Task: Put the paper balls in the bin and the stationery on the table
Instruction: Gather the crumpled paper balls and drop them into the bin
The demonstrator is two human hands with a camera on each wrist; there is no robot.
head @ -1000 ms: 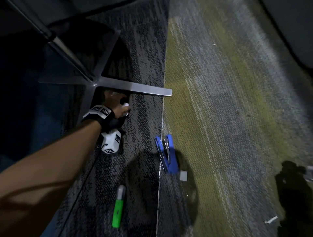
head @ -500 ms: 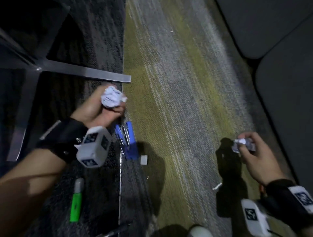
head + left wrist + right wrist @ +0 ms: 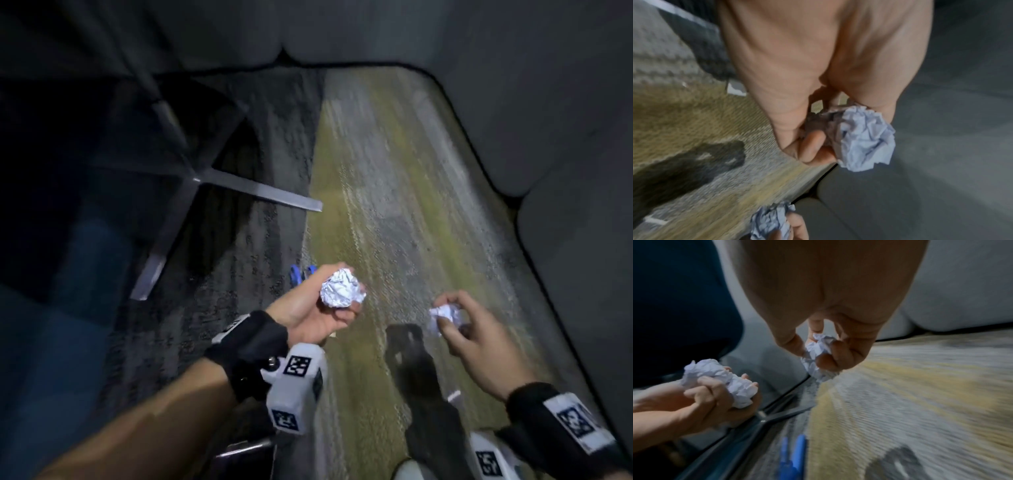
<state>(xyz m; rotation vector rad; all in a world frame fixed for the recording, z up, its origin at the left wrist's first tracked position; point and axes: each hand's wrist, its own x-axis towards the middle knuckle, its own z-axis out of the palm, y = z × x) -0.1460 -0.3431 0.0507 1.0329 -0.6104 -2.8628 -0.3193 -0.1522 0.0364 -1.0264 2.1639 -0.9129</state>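
My left hand [image 3: 329, 308] holds a large crumpled white paper ball [image 3: 340, 287] in its curled fingers, raised above the carpet. The same paper ball [image 3: 863, 138] fills the left wrist view, and it shows as the big ball [image 3: 719, 379] at the left of the right wrist view. My right hand [image 3: 455, 318] pinches a smaller paper ball [image 3: 445, 317] between thumb and fingers, to the right of the left hand; that small ball [image 3: 818, 353] hangs from the fingertips. A blue stapler [image 3: 301, 274] lies on the floor, mostly hidden behind my left hand, and shows as the stapler [image 3: 793, 456] low in the right wrist view.
A metal chair base [image 3: 239, 186] with flat legs stands on the dark carpet at the left. Grey upholstered furniture [image 3: 548, 137] borders the olive and grey carpet strip [image 3: 394, 205] at the back and right. A small white scrap [image 3: 454, 395] lies on the carpet near my right wrist.
My left hand has carried the big paper ball from the chair base up and rightward, nearer the right hand. The view has swung; the green highlighter has left the frame.
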